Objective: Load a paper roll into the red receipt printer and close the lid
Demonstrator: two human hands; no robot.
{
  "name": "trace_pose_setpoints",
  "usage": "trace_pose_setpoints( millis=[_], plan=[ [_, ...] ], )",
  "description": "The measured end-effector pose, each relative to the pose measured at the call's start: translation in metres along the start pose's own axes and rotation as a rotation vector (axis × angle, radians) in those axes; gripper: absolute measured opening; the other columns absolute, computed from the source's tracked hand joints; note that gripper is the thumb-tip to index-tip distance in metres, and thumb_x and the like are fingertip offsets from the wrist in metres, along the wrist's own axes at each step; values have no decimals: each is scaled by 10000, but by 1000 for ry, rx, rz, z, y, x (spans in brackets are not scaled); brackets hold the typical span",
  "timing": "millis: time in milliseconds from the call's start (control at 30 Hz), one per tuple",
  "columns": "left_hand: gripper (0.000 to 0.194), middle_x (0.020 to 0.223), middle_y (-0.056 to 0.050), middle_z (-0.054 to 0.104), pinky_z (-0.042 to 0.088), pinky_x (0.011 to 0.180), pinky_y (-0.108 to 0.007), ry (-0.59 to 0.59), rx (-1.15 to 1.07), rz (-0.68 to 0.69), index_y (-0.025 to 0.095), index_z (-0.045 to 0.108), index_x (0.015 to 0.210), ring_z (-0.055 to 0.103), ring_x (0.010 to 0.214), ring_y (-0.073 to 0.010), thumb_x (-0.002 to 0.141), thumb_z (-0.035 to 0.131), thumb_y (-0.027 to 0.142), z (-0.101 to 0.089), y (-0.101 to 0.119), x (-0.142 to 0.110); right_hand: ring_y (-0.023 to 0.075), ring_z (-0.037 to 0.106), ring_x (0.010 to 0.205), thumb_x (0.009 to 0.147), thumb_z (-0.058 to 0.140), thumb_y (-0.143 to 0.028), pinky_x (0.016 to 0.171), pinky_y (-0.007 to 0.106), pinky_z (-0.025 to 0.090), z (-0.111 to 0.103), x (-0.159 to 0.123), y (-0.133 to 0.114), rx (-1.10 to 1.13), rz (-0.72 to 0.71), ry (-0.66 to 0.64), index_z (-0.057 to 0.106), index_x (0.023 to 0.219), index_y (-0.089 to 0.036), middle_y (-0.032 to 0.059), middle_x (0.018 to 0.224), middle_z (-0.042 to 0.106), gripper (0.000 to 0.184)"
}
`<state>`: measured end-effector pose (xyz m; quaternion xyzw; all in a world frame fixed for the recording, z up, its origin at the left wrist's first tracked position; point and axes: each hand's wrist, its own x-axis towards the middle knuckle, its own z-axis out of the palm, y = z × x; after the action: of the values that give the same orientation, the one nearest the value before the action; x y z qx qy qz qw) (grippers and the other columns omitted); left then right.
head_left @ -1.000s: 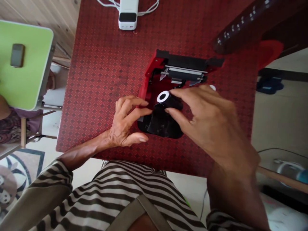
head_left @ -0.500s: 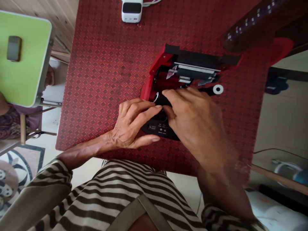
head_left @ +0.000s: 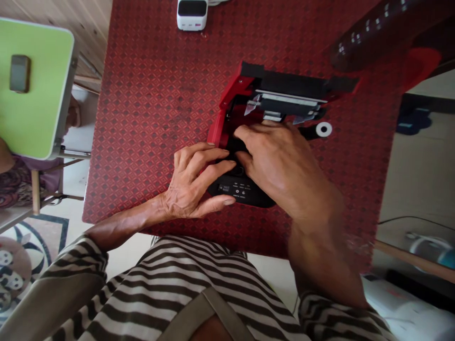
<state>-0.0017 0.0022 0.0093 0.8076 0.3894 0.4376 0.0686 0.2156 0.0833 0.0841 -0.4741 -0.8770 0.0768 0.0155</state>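
A red and black label printer [head_left: 245,193] stands with its lid [head_left: 295,83] raised, showing a metal bar and clear plastic flaps inside. My right hand [head_left: 284,163] reaches down into its body, fingers curled round a black roll [head_left: 232,145] that is mostly hidden beneath them. Spread and relaxed, my left hand [head_left: 194,182] rests at the printer's left edge, fingertips by the roll's end and thumb near the front panel. A white-cored end of a black roll [head_left: 323,129] sticks out at the printer's right side.
The printer is on a table with a red patterned cover [head_left: 152,85]. A small white device [head_left: 192,15] with a cable sits at the back. A dark shiny cylinder [head_left: 369,35] lies back right. On the left, a green table [head_left: 42,113] holds a phone [head_left: 20,73], with a person partly visible beside it.
My right hand has moved slightly down into the printer, and the roll's white end beside my left fingers is now hidden. My left hand has barely moved.
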Motion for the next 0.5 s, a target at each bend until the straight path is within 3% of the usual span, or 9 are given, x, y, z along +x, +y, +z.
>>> trace_pose_setpoints(
  millis=[267,367,500],
  plan=[
    [617,1456,-149,935,577,1296,-486,-1,58,34,189,835,1543,805,1456,-348,1390,491,679,0,2,3,359,888,1114,1158,570,-26,1016,477,673,5,-4,5,26,-14,58,838,1157,-235,133,1090,912,340],
    [601,1483,-149,928,564,1309,-495,-25,33,28,199,838,1565,800,1485,-358,1377,525,677,-2,2,4,364,891,1203,1150,563,-7,1104,493,698,6,-1,1,82,-18,69,844,1226,-219,147,1188,924,360],
    [614,1448,-148,932,554,1307,-486,-32,45,32,180,852,1519,795,1485,-353,1389,505,669,-4,5,7,348,902,1194,1173,556,-23,1158,514,722,-13,-27,5,164,-65,101,876,1368,-213,149,1302,945,420]
  ],
)
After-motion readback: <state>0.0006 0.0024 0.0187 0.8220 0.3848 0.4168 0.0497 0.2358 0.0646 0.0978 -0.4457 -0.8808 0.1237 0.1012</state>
